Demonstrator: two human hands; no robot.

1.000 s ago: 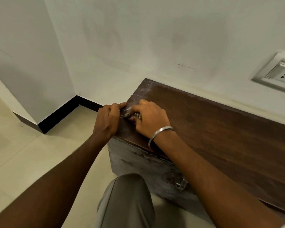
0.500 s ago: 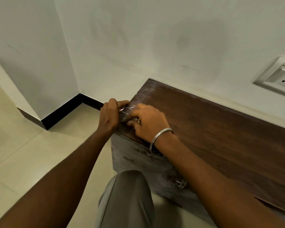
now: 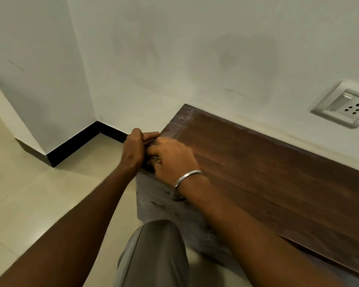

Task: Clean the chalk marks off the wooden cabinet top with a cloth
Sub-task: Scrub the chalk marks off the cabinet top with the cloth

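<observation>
Open floor (image 3: pixel 39 193) lies left of the cabinet top (image 3: pixel 267 172), with black skirting (image 3: pixel 75 146) behind it. At the top's left edge the left hand (image 3: pixel 134 151) curls its fingers, and the right hand (image 3: pixel 172 160) is tucked against it. What the 2 grip is hidden, can't tell. Pale chalk marks (image 3: pixel 181 121) smear the top's far-left corner. Bare brown wood runs right, wall socket (image 3: pixel 344 105) above it.

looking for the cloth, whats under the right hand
The right hand covers the near corner of the cabinet top, beside the left hand. Anything beneath is hidden; no cloth shows.
</observation>
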